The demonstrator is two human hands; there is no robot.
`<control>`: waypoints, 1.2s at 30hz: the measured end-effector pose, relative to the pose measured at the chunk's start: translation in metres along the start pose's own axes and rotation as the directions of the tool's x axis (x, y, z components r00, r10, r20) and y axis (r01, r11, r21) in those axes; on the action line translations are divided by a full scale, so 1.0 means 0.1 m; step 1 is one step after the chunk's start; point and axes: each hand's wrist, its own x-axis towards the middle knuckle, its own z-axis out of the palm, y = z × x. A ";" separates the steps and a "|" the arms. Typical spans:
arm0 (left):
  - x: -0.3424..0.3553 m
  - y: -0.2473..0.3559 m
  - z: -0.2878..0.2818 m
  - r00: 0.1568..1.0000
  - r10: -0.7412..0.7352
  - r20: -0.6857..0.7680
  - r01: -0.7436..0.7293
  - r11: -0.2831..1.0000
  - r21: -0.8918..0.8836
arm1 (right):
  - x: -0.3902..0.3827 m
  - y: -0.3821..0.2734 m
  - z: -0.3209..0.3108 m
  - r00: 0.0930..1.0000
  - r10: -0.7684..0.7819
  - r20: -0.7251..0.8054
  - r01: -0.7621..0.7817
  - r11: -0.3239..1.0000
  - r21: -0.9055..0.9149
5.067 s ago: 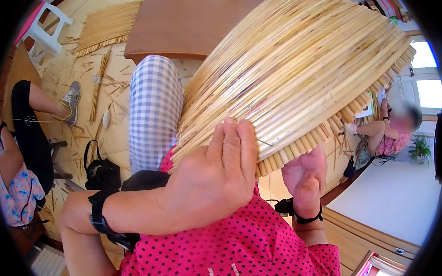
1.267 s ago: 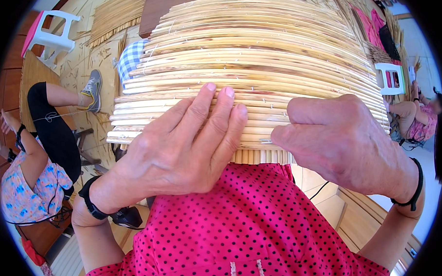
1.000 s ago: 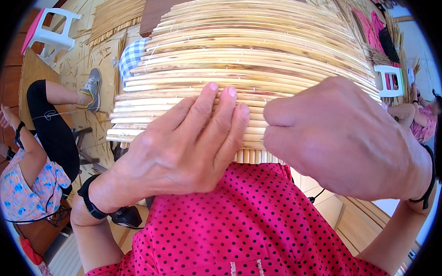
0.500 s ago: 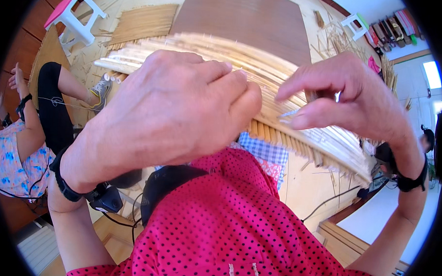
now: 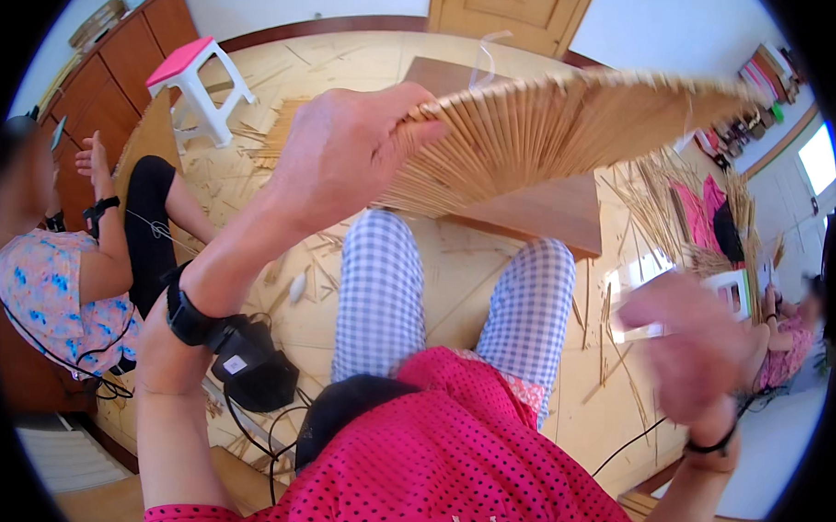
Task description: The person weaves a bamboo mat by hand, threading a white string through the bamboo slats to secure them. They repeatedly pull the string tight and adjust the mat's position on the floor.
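Observation:
My left hand (image 5: 343,153) is closed on the edge of a mat of straw-coloured stalks (image 5: 551,137). Raised in front of me, the mat tilts and stretches off to the right, its stalks side by side. A pale loop of thread (image 5: 486,56) stands up behind its top edge. My right hand (image 5: 690,339) is off to the right, apart from the mat and blurred by motion, so its fingers cannot be made out.
Beyond the mat is a low brown board (image 5: 567,211). Loose stalks (image 5: 655,200) litter the floor, thickest at the right. A white stool with a pink seat (image 5: 199,83) stands at the far left. One person (image 5: 54,267) sits at the left, another (image 5: 783,347) at the far right.
The mat has gone from lying in front of me to being lifted and tilted in my left hand. My right hand has moved away from it, down and to the right.

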 end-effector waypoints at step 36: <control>-1.58 0.30 1.08 0.261 -0.343 0.902 0.924 -0.182 -0.337 | -2.02 1.11 1.56 0.205 0.853 0.480 -0.366 -0.389 0.846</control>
